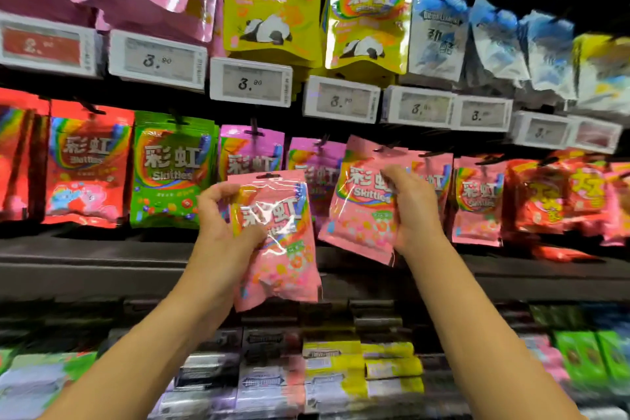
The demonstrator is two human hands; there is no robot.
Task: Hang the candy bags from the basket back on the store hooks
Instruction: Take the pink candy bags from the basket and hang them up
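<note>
Glossy pink film, creased and glaring, formed both candy pouches we held. Our left hand (226, 215) curled round the left edge of one pink bag (276, 242), held free before the dark shelf lip (102, 269). Our right hand (414, 208) pinched a second pink bag (361, 204), tilted, its top near a hook (392, 148), with hanging purple bags (250, 153) just beside it.

Dark store shelving (102, 269) fills the view; white price tags (250, 82) line its upper rail; lighting bright.
</note>
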